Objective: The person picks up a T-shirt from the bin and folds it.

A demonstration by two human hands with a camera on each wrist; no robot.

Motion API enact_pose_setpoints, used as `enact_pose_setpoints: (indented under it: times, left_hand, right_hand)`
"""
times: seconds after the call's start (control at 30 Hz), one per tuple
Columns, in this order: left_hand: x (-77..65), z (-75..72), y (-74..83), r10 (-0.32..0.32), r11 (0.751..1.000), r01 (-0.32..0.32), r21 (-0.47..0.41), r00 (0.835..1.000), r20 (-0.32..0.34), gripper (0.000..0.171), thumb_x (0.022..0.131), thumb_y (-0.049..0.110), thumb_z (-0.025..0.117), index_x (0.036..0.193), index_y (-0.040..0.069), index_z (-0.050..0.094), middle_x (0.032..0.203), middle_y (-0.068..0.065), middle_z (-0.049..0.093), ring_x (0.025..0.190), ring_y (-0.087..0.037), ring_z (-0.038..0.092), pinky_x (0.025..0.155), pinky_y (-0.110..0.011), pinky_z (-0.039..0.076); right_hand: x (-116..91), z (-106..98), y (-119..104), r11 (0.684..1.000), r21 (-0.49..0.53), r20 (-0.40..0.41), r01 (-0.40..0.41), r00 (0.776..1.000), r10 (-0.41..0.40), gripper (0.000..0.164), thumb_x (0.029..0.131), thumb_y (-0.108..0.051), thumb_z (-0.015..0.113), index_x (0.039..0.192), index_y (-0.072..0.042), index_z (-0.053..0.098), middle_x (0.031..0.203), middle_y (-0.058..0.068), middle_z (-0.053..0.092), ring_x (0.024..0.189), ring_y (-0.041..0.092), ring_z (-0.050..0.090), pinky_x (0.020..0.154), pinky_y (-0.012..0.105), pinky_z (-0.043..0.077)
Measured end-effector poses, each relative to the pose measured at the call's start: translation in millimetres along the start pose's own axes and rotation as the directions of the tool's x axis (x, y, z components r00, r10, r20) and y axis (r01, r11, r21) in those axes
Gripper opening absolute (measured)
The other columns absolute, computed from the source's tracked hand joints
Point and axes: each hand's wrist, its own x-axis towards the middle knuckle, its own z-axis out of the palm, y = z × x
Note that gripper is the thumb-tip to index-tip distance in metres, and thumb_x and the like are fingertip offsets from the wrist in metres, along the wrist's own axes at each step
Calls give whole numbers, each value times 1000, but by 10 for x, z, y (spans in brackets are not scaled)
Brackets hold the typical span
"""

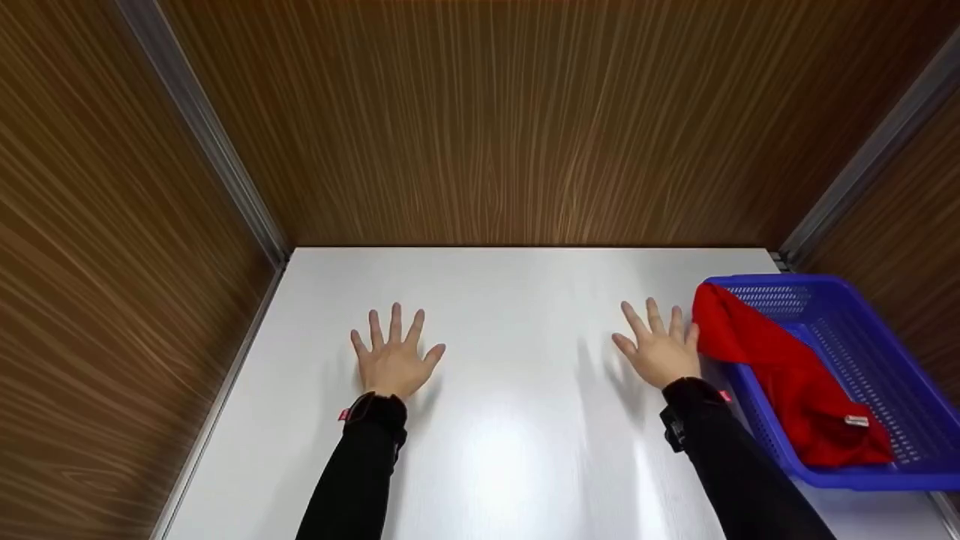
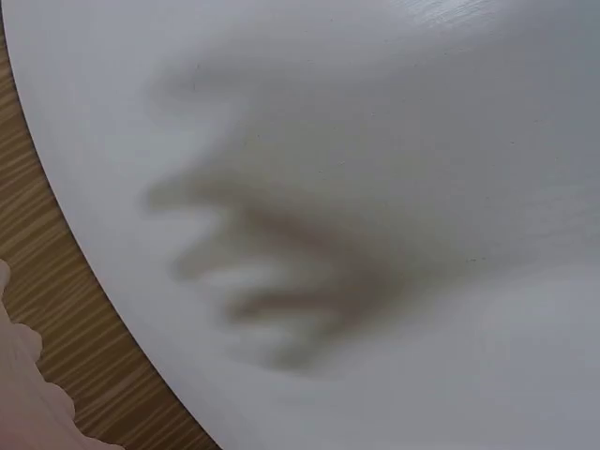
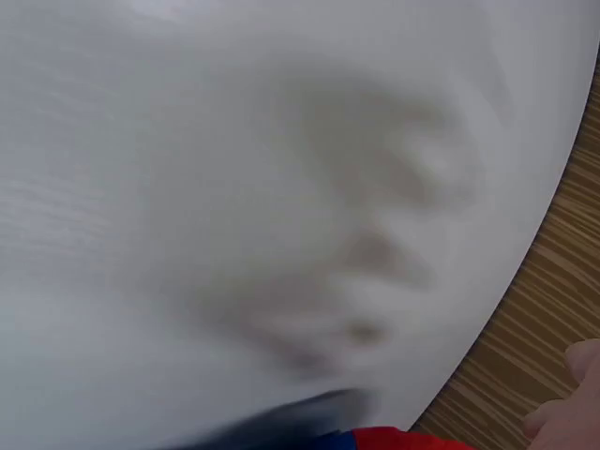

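My left hand (image 1: 391,365) hovers over the white table (image 1: 510,322), fingers spread straight and palm down, holding nothing. Its shadow falls on the tabletop in the left wrist view, where part of the hand (image 2: 33,403) shows at the lower left corner. My right hand (image 1: 661,352) is likewise spread palm down, its little finger close beside a red cloth (image 1: 780,367). That cloth, with a small pale label, drapes over the left rim of a blue plastic basket (image 1: 900,360). In the right wrist view, part of the right hand (image 3: 572,412) appears at the lower right.
Wood-grain panels (image 1: 480,127) wall the table in at the back and on both sides. Metal strips (image 1: 217,142) run along the corners. The basket stands against the right side, its perforated walls partly covered by the cloth.
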Motion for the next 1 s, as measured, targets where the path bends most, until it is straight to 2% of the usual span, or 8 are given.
enact_pose_setpoints:
  times: [0.13,0.23,0.4,0.5,0.6,0.73,0.87,1.0]
  left_hand:
    - [4,-44,68,31,999,-31,-19,999,-23,75,100,70,38,163,30,26,171,-12,13,154,-49,3,116,-74,2]
    - [-5,-78,153,67,997,-68,-27,996,-52,74,100,69,39,162,30,29,170,-12,15,153,-50,8,116,-74,3]
    - [-56,-101,329,115,993,-116,-4,992,-44,72,101,69,37,162,32,28,170,-10,17,153,-50,12,118,-71,5]
    - [-93,-94,449,151,989,-151,2,988,-26,71,102,68,37,163,33,26,170,-8,17,153,-49,13,118,-71,6]
    - [-140,-95,562,197,980,-197,-1,980,-10,71,102,66,41,163,32,26,170,-8,18,153,-49,15,118,-71,7]
    - [-215,-102,708,266,964,-265,-26,964,11,70,102,61,45,163,30,28,170,-8,20,152,-47,18,118,-71,6]
    - [-288,-100,836,324,946,-323,-34,946,17,68,104,57,47,162,28,29,170,-6,20,152,-45,22,118,-70,8]
    - [-350,-81,942,371,928,-371,-35,929,4,66,104,51,51,161,26,32,170,-6,21,150,-44,29,118,-71,13]
  right_hand:
    - [0,-153,162,1000,8,-73,5,997,-5,72,102,-49,55,161,-20,27,162,30,25,143,66,15,108,82,7]
    - [-28,-289,332,1000,10,-87,-11,996,12,84,96,-41,67,162,-16,22,161,34,22,142,68,14,104,86,8]
    - [-83,-411,579,995,60,59,-78,996,74,110,86,-31,77,165,-20,1,163,36,2,138,74,5,95,91,3]
    - [-116,-406,650,991,69,143,-114,984,103,116,84,-25,79,164,-26,-5,163,36,-6,135,77,7,93,92,6]
    - [-147,-370,672,993,21,116,-118,987,115,105,89,-15,71,165,-27,0,162,37,0,128,76,26,93,89,23]
    - [-178,-333,696,991,-37,-45,-129,991,127,77,93,-3,56,161,-14,21,154,42,24,98,69,52,76,78,46]
    - [-193,-346,733,988,-15,-176,-154,973,149,45,96,2,48,141,6,40,122,43,52,79,65,57,63,74,49]
    - [-198,-403,790,984,-9,-213,-178,962,172,17,98,4,42,110,15,49,93,43,59,75,64,59,64,75,48]
